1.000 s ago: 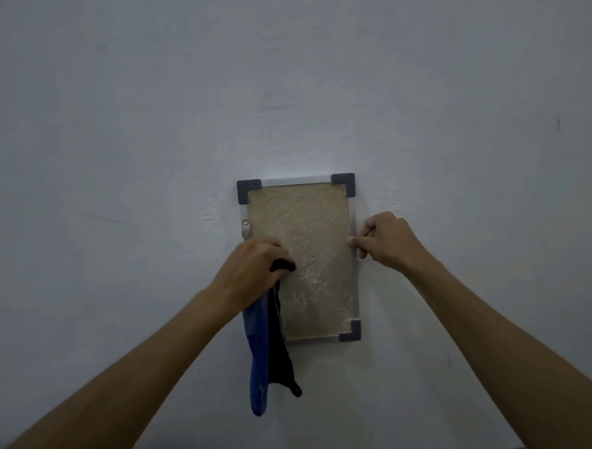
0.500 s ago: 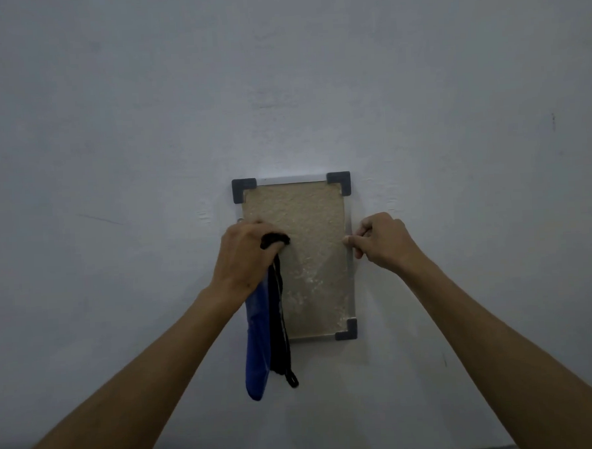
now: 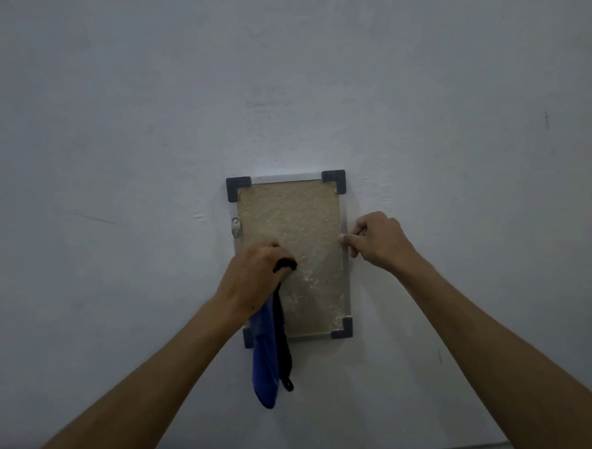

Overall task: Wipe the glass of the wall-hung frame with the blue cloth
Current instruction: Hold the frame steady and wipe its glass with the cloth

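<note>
Right now a small frame (image 3: 291, 257) hangs on the pale wall (image 3: 111, 131), standing tall, with dark corner pieces at its corners. Behind its glass is a rough tan sheet. The left hand (image 3: 252, 274) is curled tight around the blue cloth (image 3: 265, 359) and pushes the bunched top of it against the glass, low on the left side. The rest of the cloth hangs down past the bottom of the frame, with a black part beside the blue. The right hand (image 3: 378, 242) pinches the frame's right edge about halfway up, fingers curled. A small metal clip (image 3: 235, 226) sits on the left edge.
</note>
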Demonstrator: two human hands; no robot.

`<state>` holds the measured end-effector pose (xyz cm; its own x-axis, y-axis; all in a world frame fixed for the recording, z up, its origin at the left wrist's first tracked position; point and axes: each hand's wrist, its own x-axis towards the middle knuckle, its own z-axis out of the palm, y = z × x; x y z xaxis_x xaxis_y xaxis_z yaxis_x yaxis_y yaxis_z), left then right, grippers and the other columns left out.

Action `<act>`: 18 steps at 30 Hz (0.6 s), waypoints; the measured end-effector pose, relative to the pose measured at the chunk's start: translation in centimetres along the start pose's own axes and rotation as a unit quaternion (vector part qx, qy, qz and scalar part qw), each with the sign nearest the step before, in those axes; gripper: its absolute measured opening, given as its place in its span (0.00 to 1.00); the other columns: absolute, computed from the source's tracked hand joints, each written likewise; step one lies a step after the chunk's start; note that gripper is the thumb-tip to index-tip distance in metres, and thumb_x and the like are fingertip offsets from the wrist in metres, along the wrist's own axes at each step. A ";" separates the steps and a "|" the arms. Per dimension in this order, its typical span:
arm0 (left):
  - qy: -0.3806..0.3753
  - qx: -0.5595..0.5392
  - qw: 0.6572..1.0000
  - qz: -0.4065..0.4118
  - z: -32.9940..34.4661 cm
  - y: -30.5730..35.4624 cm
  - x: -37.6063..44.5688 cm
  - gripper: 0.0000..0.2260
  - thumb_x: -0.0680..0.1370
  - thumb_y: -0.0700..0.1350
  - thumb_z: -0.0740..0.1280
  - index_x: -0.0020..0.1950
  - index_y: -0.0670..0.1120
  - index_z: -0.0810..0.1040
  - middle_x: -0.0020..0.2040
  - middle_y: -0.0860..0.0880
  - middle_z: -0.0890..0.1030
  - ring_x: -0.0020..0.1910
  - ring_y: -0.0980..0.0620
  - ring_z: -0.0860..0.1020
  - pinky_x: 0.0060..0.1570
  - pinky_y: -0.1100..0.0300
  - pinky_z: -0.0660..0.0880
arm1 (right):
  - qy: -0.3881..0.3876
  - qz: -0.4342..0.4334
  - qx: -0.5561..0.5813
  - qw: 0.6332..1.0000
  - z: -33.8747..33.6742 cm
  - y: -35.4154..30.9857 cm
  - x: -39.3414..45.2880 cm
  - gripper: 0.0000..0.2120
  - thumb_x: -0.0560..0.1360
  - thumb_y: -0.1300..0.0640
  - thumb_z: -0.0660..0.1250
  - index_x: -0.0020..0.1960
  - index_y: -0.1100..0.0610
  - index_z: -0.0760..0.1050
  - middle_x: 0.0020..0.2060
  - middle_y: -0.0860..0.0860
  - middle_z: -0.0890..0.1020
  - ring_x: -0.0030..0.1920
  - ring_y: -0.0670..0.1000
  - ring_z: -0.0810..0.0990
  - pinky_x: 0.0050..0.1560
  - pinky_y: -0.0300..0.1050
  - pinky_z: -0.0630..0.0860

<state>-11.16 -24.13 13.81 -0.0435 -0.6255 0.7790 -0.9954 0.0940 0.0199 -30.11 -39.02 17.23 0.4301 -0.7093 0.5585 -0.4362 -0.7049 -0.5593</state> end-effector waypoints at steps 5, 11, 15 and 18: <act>0.093 -0.033 0.994 -0.038 -0.3 0.0 0.0 0.07 0.76 0.43 0.73 0.54 0.46 0.85 0.49 0.48 0.84 0.45 0.54 0.80 0.51 0.60 0.78 | 0.006 0.002 0.002 1.000 0.4 0.1 -0.2 0.15 0.77 0.47 0.71 0.38 0.56 0.80 0.33 0.50 0.84 0.34 0.49 0.83 0.47 0.55 0.84; 0.085 0.002 0.994 -0.065 0.5 0.4 -0.8 0.06 0.77 0.44 0.71 0.53 0.46 0.85 0.49 0.49 0.83 0.44 0.53 0.80 0.47 0.59 0.79 | 0.013 0.000 0.008 1.000 0.5 0.6 -0.4 0.16 0.77 0.47 0.71 0.36 0.56 0.80 0.31 0.48 0.83 0.32 0.47 0.82 0.46 0.53 0.84; 0.205 -0.054 0.966 -0.147 1.2 1.2 -0.9 0.05 0.76 0.42 0.73 0.51 0.46 0.86 0.45 0.49 0.84 0.40 0.56 0.78 0.44 0.65 0.75 | 0.016 0.003 0.013 1.000 0.9 0.7 -0.6 0.16 0.77 0.46 0.70 0.36 0.55 0.79 0.31 0.48 0.83 0.32 0.47 0.82 0.46 0.52 0.84; 0.116 -0.058 0.986 -0.101 1.7 1.9 -0.9 0.06 0.77 0.42 0.72 0.52 0.45 0.86 0.47 0.49 0.84 0.43 0.53 0.80 0.47 0.59 0.79 | 0.012 0.005 0.013 1.000 0.8 0.6 -0.5 0.15 0.77 0.47 0.70 0.37 0.55 0.79 0.32 0.49 0.84 0.33 0.48 0.82 0.47 0.53 0.84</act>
<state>-13.14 -24.74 12.08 0.1893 -0.4470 0.8743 -0.9644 0.0827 0.2511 -29.95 -39.08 16.17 0.4064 -0.7163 0.5672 -0.4203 -0.6978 -0.5800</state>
